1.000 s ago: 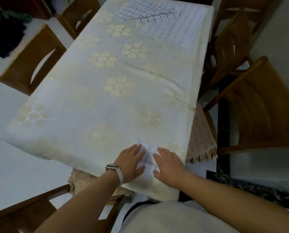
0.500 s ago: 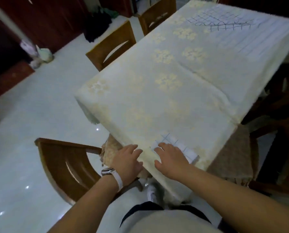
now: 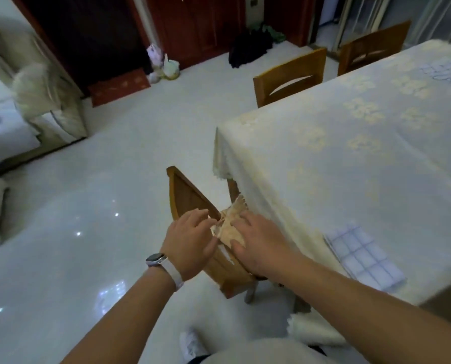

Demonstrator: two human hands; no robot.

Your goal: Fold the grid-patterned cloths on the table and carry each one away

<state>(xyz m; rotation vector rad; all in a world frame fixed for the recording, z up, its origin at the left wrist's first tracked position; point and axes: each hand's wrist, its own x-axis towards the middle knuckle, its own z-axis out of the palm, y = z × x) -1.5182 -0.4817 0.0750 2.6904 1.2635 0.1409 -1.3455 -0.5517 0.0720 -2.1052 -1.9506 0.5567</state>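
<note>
Status check, task progress.

One folded grid-patterned cloth (image 3: 364, 258) lies flat on the bench (image 3: 363, 153), at the near edge, roughly 4 o'clock from the hands. It is a compact rectangle with squared edges, so I judge its folding finished. It is not yet carried away: neither hand touches it.

A second grid-patterned cloth (image 3: 447, 76) shows at the far end of the bench, at about 2 o'clock, cut by the frame edge. It looks spread or loosely laid rather than folded, but too little of it is visible to be sure. Judged: folding and carrying both outstanding for that one.

Left hand (image 3: 190, 245): fingers loosely curled and partly open, tips at the edge of a beige fringed fabric (image 3: 228, 227) that hangs out from beneath the floral tablecloth (image 3: 324, 195) at the bench corner. Whether it pinches the fabric I cannot tell.

Right hand (image 3: 261, 243): open, palm down, fingers spread, resting across the same beige fabric, pressing rather than gripping as far as I can see.

Both hands are over the wooden chair (image 3: 193, 203) tucked at the bench corner, off the bench top, at 9 o'clock from the folded cloth.

Assessment: first cloth half done (folded, still on the bench); second untouched. The hands are on something that is not a task item, so the next useful move is probably to go to the folded cloth and lift it.
</note>
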